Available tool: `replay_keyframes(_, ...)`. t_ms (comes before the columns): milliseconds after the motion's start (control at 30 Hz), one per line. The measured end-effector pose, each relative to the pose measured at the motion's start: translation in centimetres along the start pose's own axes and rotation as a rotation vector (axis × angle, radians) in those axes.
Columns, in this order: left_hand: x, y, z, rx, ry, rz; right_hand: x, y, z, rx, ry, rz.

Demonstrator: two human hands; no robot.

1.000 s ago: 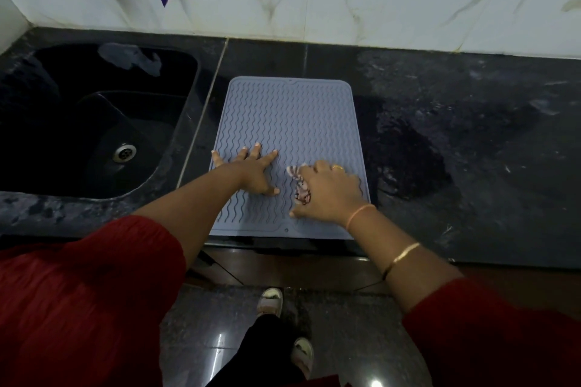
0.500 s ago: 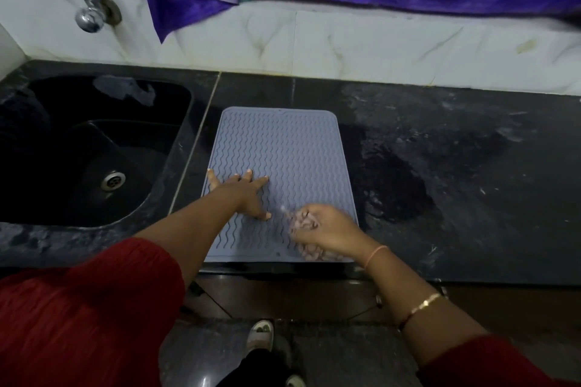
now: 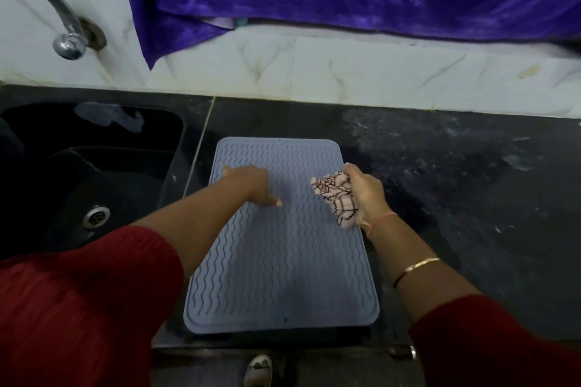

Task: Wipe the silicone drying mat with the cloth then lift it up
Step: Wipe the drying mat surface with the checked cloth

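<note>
Silicone drying mat (image 3: 283, 261): flat on black counter (image 3: 456, 198), long axis 12 to 6 o'clock, centre of view. Sink (image 3: 94, 166) just beside it at 9 o'clock. Near short edge sits close to the counter's front lip.

Left hand (image 3: 248, 182): palm down on the mat's 10 o'clock quarter, thumb stretched away toward 5 o'clock. Other fingers are foreshortened; cannot tell whether spread or together.

Right hand (image 3: 366, 195): at the mat's 2 o'clock edge, fingers curled tight round a bunched cloth (image 3: 338, 195), pale with dark lines. Cannot tell whether the wad touches the mat or hangs just over it.

Risks, as judged:
- A stroke pulled toward 6 o'clock could drag the mat over the front lip, since only one hand pins it and that hand sits high up.
- The counter at 3 o'clock looks smeared, perhaps damp; a slick patch under the mat would let it skid sideways.
- The cloth is wadded small, so passes may skip strips and leave the grooves unwiped.
- At the lift, a soft sheet taken by one edge will likely sag and fold; any water in the channels would run off onto floor or shoe (image 3: 258, 367) at 6 o'clock.

Mat's look: grey-blue, rounded corners, raised rim, wavy ridges running lengthwise, small dark dot near the 6 o'clock edge, small notch at 12 o'clock. Lies flat, no curl seen
</note>
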State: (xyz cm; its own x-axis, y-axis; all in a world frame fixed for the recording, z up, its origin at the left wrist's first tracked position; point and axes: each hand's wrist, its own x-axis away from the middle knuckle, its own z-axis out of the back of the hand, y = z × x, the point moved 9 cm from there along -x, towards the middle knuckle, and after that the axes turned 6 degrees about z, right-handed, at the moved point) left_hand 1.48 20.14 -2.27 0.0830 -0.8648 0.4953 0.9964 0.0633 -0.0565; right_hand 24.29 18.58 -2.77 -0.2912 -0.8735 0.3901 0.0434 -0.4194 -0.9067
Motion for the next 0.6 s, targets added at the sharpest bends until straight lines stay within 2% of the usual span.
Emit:
replay_keyframes(200, -3.5, 0.9, 2.2, 0.009, 0.177, -0.082, -2.7, -2.5, -0.1, -0.012, 0.082, 0.046)
replay_keyframes(400, -6.4, 1.5, 2.2, -0.067, 0.139, -0.127, -5.7, -6.1, -3.1, 0.108, -0.006, 0.194)
replay_keyframes(500, -7.6, 2.1, 1.7, -0.134, 0.105, -0.149, -7.5, -8.2, -6.2, 0.27, -0.075, 0.361)
replay_keyframes(600, -9.0, 2.1, 0.5, -0.217, 0.042, -0.128, -9.8, -8.2, -10.1, 0.653, -0.158, 0.531)
